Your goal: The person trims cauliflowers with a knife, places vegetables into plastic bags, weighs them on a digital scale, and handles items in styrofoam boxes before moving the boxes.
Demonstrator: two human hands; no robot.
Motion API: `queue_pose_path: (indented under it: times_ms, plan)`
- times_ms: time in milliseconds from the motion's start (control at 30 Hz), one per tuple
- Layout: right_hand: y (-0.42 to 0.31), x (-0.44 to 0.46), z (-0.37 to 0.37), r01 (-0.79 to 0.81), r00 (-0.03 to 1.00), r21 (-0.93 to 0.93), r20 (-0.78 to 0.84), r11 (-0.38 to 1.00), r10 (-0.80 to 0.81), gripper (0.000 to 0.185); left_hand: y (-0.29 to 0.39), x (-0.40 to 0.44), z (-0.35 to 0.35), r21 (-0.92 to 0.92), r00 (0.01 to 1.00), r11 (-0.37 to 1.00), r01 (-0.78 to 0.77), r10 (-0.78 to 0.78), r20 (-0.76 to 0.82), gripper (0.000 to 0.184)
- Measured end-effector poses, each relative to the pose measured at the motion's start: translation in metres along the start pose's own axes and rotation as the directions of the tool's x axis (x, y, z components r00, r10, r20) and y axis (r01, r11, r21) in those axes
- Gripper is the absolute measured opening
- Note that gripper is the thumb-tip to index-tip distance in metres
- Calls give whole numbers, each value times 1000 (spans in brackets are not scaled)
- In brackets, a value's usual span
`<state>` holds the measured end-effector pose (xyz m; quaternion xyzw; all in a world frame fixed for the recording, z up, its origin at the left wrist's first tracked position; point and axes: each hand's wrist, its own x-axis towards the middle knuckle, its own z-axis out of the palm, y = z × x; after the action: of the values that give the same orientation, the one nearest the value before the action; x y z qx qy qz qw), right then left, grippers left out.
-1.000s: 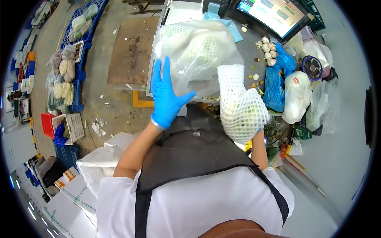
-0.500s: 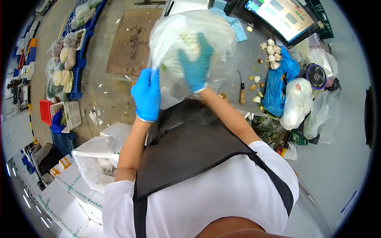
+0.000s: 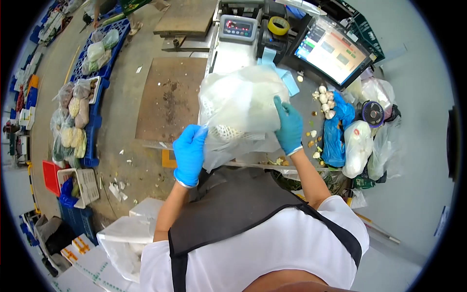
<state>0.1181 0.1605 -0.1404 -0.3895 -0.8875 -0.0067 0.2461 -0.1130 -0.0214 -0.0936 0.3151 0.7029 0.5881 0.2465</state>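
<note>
A translucent plastic bag (image 3: 248,95) lies over the metal worktop in front of me, and white foam netting (image 3: 224,132) shows through its lower part. What else the bag contains is hidden. My left hand (image 3: 188,155), in a bright blue glove, pinches the bag's lower left edge. At the bag's right side, my right hand (image 3: 290,125), in a teal glove, grips the plastic with the thumb pointing up.
Behind the bag are a scale display (image 3: 238,29), yellow tape (image 3: 278,26) and a touchscreen (image 3: 332,48). Garlic bulbs (image 3: 325,101), a blue bag (image 3: 334,143) and a small fan (image 3: 373,113) lie right. Bagged vegetables (image 3: 73,117) sit on blue pallets at left.
My right hand has come out from inside the bag to its right side. The left hand still holds the edge. My view has shifted, showing the scale display.
</note>
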Motion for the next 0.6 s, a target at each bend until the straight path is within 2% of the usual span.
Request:
queue_pose_path:
  times_ms: [33, 100, 167, 200, 233, 267, 300, 333, 367, 400, 467, 567, 600]
  plan:
    - [13, 4, 9, -100, 994, 214, -27, 972, 109, 38, 9, 7, -10, -21, 1000, 1000, 8, -7, 21, 16]
    - [30, 21, 28, -244, 951, 613, 1, 751, 309, 39, 20, 26, -36, -79, 999, 997, 23, -20, 39, 13]
    - [0, 70, -2, -216, 907, 814, -38, 540, 419, 29, 29, 44, -69, -82, 1000, 997, 1, 0, 18, 12]
    - [-21, 94, -15, -215, 906, 818, -37, 534, 422, 19, 34, 57, -85, -84, 1000, 996, -10, 11, 8, 12]
    - [-41, 115, -23, -223, 902, 882, 25, 416, 430, 13, 38, 71, -104, -61, 999, 998, -30, 27, -46, 11]
    - [-61, 133, -28, -210, 914, 883, 26, 419, 404, 12, 42, 82, -123, -36, 995, 999, -38, 35, -98, 10]
    - [-86, 152, -29, -171, 920, 881, -16, 440, 391, 12, 50, 94, -142, -100, 993, 995, -22, 10, -117, 9]
    - [-104, 167, -27, -258, 918, 875, 89, 410, 388, 14, 56, 105, -160, -160, 991, 987, 0, -22, -135, 8]
    - [-109, 184, -15, -278, 939, 898, 178, 341, 295, 19, 57, 116, -175, -147, 986, 989, -11, -14, -164, 7]
    - [-129, 199, -6, -318, 927, 904, 234, 284, 294, 18, 55, 127, -190, -132, 980, 991, -31, 4, -198, 6]
    - [-157, 228, 31, -219, 965, 943, 172, 249, 196, 17, 44, 141, -224, -133, 974, 990, -48, 16, -228, 6]
    - [-200, 248, 79, -234, 967, 959, 213, 158, 140, 19, 27, 150, -260, -68, 949, 997, -47, 23, -316, 9]
    - [-218, 252, 87, -299, 948, 947, 281, 116, 152, 20, 17, 149, -269, -36, 954, 999, -12, 0, -300, 10]
